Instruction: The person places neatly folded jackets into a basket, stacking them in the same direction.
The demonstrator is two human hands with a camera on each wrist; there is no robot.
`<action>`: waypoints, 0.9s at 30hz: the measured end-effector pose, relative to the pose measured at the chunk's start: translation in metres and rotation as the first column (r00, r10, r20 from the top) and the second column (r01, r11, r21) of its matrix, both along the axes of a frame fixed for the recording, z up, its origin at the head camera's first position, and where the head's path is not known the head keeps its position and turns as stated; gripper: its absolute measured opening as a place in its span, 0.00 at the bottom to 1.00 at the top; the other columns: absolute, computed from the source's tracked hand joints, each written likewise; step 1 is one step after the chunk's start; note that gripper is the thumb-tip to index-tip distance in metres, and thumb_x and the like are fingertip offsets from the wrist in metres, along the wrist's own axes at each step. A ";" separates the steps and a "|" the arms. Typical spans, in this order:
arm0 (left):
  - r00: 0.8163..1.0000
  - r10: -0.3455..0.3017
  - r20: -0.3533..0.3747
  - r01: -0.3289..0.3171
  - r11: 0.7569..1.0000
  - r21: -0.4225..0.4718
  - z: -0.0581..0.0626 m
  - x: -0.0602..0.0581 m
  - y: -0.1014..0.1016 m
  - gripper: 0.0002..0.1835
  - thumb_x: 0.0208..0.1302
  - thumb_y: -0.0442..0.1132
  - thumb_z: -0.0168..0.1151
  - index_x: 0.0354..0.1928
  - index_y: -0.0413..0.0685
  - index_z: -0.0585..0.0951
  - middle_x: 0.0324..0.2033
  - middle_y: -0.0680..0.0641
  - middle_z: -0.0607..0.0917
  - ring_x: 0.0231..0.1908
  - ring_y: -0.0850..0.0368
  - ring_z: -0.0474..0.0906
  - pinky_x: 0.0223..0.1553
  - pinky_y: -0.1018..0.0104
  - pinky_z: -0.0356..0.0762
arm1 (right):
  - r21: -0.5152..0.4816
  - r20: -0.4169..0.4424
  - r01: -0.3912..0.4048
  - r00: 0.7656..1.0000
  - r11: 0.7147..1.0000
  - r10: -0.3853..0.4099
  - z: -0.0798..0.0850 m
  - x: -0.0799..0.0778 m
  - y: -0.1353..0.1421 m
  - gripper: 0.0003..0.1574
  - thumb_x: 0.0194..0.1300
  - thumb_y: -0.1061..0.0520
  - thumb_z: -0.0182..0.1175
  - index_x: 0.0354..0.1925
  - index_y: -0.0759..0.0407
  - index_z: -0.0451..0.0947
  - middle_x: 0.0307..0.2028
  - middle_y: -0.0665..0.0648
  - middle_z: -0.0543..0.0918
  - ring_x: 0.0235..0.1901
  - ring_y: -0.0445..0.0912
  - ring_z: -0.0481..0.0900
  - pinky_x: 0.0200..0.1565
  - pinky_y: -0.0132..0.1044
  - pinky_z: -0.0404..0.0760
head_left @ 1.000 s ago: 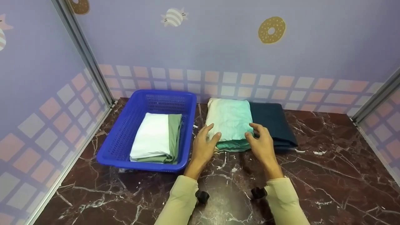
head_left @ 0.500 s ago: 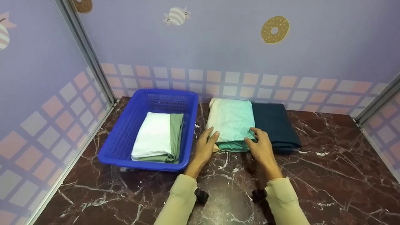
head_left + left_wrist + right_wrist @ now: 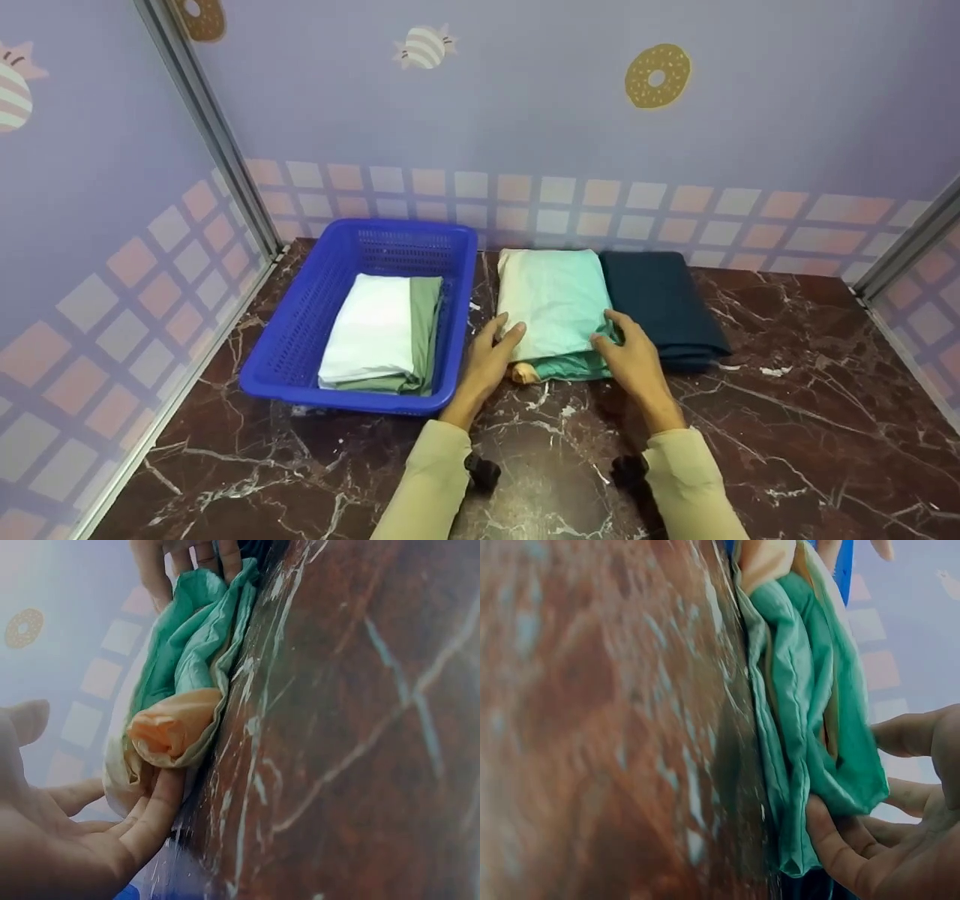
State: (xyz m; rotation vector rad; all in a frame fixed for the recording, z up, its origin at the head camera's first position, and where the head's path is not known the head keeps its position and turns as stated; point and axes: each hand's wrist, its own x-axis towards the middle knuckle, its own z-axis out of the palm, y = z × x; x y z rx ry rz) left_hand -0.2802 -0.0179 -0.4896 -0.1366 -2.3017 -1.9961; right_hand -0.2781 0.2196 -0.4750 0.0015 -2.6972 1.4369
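Cloth [image 3: 555, 300] — mint-green, between left hand [image 3: 487, 361] and right hand [image 3: 634, 361]

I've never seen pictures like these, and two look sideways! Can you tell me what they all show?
These are just a person's bare hands. The wide view is filmed from the person's head, looking forward and down. The close views are filmed from each wrist, so there the table looks tipped. On it sit a blue basket with folded white and green cloth inside, a pale green bundle of cloth and, beside that, a folded dark blue cloth. The left hand and right hand touch the bundle's two sides. The bundle rests on the table.
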 end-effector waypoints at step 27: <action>0.994 0.073 0.085 -0.070 0.997 -0.040 0.000 0.002 0.002 0.36 0.69 0.37 0.64 0.76 0.32 0.67 0.53 0.29 0.85 0.51 0.39 0.84 0.52 0.49 0.83 | 0.225 0.147 -0.128 0.984 0.966 0.096 0.024 0.004 0.024 0.44 0.79 0.46 0.60 0.77 0.74 0.61 0.66 0.80 0.73 0.62 0.71 0.76 0.59 0.66 0.75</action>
